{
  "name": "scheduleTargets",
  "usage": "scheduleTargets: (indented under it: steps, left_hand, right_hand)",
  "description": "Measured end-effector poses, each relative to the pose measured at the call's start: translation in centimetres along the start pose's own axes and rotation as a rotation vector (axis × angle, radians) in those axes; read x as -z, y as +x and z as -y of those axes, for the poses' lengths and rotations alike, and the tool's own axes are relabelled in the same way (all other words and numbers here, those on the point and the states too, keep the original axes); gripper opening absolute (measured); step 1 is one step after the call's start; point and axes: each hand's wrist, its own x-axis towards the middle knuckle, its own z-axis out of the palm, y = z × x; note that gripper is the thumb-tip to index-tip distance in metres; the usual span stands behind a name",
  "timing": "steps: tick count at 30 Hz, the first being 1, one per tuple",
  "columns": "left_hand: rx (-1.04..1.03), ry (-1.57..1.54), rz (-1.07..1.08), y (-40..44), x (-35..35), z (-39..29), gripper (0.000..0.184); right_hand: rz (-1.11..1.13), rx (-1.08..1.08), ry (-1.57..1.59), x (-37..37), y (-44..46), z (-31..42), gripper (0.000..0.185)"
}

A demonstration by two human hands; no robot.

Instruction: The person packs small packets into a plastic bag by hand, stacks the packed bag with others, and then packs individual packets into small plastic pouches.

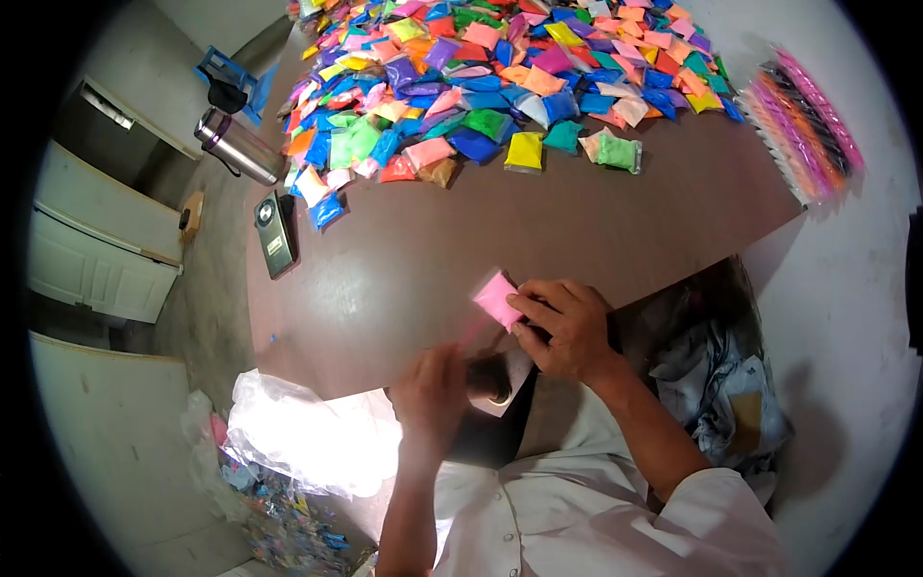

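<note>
Near the table's front edge, my right hand (567, 327) pinches a small pink packet (499, 301) between thumb and fingers, holding it just above the brown table (385, 260). To its left is my left hand (430, 385), smeared by motion at the table edge. A faint pinkish streak runs between my left hand and the packet; what my left fingers hold, if anything, is too blurred to make out. Beyond both hands, a large pile of colourful packets (471, 87) covers the far part of the table.
A dark phone (275, 236) and a steel flask (238, 147) are at the table's left side. Bundled colourful strips (803, 125) lie at the right. Clear plastic bags (308, 428) hang below the front left edge. An open box (745, 298) with crumpled plastic stands at right.
</note>
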Motion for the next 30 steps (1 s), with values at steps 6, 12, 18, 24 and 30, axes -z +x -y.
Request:
scheduleTargets:
  steps: [6, 12, 18, 24, 30]
  left_hand:
    - [-0.018, -0.023, 0.057, 1.2, -3.5, -1.0, 0.008]
    - [0.042, 0.093, 0.002, 3.9, -3.7, 2.0, 0.012]
    - [0.058, -0.055, 0.011, 4.5, -2.9, 0.4, 0.013]
    - [-0.01, -0.002, 0.082, 6.0, -3.8, 0.1, 0.012]
    - [0.047, 0.041, 0.066, 8.3, -3.6, 1.5, 0.012]
  right_hand:
    - [-0.016, -0.025, 0.017, 0.1, 0.0, 0.0, 0.031]
    - [-0.025, -0.012, -0.006, -0.4, -0.2, -0.4, 0.03]
    - [-0.025, -0.022, -0.014, -0.2, -0.1, -0.3, 0.026]
    - [-0.039, 0.003, -0.048, -0.5, -0.2, -0.4, 0.022]
    - [-0.041, 0.001, -0.072, -0.7, -0.3, -0.6, 0.018]
